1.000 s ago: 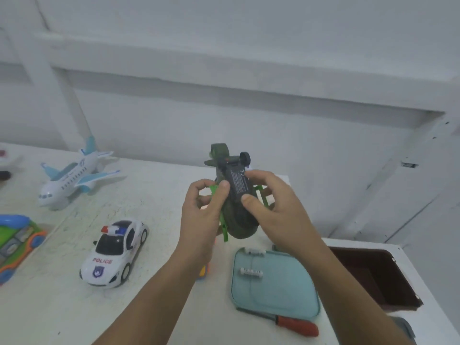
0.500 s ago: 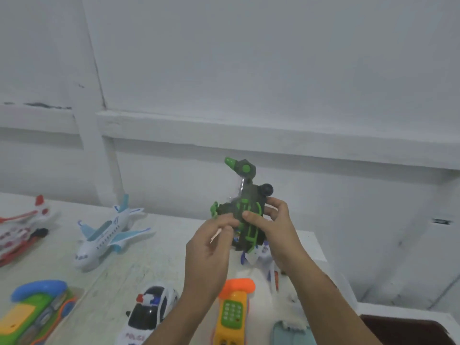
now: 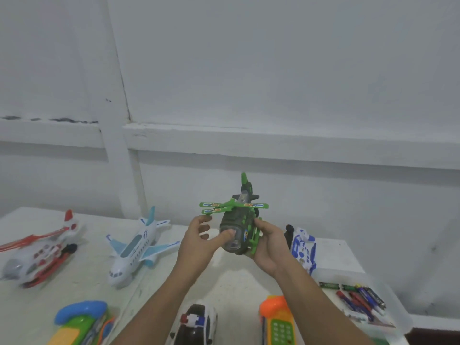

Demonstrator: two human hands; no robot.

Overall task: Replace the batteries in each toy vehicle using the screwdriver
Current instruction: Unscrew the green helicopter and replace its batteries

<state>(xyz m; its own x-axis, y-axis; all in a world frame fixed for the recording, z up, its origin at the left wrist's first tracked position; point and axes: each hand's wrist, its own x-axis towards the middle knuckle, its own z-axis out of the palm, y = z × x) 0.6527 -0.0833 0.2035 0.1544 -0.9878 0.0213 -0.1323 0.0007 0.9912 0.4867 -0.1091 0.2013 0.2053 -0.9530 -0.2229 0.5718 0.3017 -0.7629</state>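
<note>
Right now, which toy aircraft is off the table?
The green helicopter, held by left hand and right hand; the white aeroplane and red helicopter lie on the table.

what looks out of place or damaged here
Nothing clearly stands out: no breakage, no spill. Only the blue-white toy at right seems to lie on its side, though it is too blurred to be sure. The batteries lie loose but inside their tray.

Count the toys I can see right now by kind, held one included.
Helicopters: 2, the green helicopter, held, and the red helicopter.
Airplane: 1.
Police car: 1.
Toy phones: 2, the orange phone and the blue phone.
Blue-and-white toy, kind unclear: 1.
Total: 7.
</note>
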